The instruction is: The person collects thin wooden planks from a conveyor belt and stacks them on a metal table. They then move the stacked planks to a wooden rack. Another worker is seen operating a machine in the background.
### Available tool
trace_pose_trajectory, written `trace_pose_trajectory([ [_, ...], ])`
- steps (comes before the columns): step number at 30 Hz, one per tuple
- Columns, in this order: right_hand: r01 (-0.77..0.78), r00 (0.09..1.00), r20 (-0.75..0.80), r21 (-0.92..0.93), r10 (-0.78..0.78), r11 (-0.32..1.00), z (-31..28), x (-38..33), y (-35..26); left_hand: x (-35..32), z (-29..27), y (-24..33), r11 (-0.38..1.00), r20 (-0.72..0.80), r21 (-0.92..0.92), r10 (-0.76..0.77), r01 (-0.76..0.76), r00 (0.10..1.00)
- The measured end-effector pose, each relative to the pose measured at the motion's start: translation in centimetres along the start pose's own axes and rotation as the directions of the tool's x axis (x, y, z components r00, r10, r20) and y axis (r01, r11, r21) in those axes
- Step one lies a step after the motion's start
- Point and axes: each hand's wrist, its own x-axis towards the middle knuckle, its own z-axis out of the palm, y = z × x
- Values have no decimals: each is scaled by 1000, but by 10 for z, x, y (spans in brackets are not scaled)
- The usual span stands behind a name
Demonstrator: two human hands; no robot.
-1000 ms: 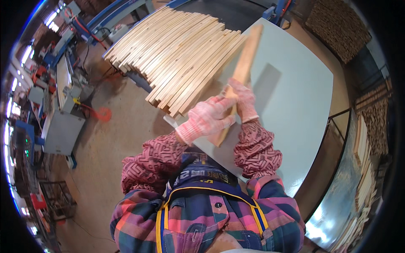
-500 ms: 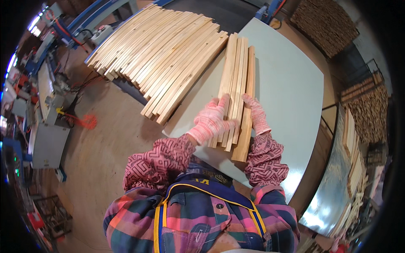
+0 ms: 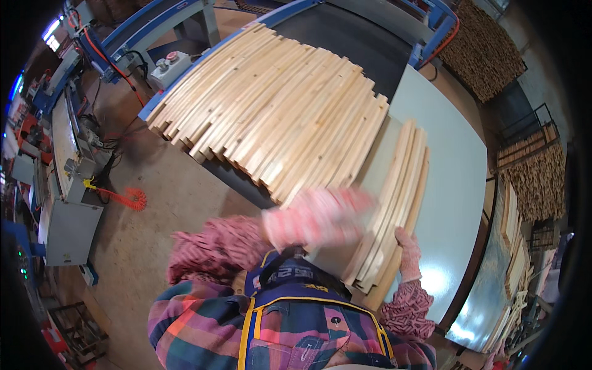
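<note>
Head view, one entry. A short stack of curved wooden slats (image 3: 394,203) lies lengthwise on a pale grey-green tabletop (image 3: 456,185), its near end at the person's chest, its far end reaching toward a much larger fan of the same slats.

Right hand (image 3: 408,256), in a pink knitted glove, presses against the stack's outer right edge near its near end; fingers lie along the wood, touching it, though whether they curl round it cannot be told.

Left hand (image 3: 317,216), likewise gloved, is smeared by motion blur just left of the stack and over the table's near edge; finger state cannot be told, nor whether it touches the slats.

Large pile of slats (image 3: 277,111) is spread fanwise across a dark conveyor bed with a blue frame (image 3: 154,24) (it overlaps the table's left corner).

Around: a grey control box with buttons (image 3: 166,68), an orange coiled hose (image 3: 123,198) on the floor, grey machinery (image 3: 65,228) at left, stacked timber (image 3: 487,52) at upper right.
</note>
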Motion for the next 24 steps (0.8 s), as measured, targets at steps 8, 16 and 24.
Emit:
trace_pose_trajectory([
  [8,-46,999,-3,117,47,992,-11,3,4,-101,-269,-260,-31,-795,605,-91,796,600],
  [16,-143,984,-84,134,155,981,-42,-2,1,-82,-352,-249,184,-646,614,-443,768,622],
  [24,-236,964,-31,355,264,905,-47,-4,-1,-128,-395,-355,8,-693,610,-479,792,539],
])
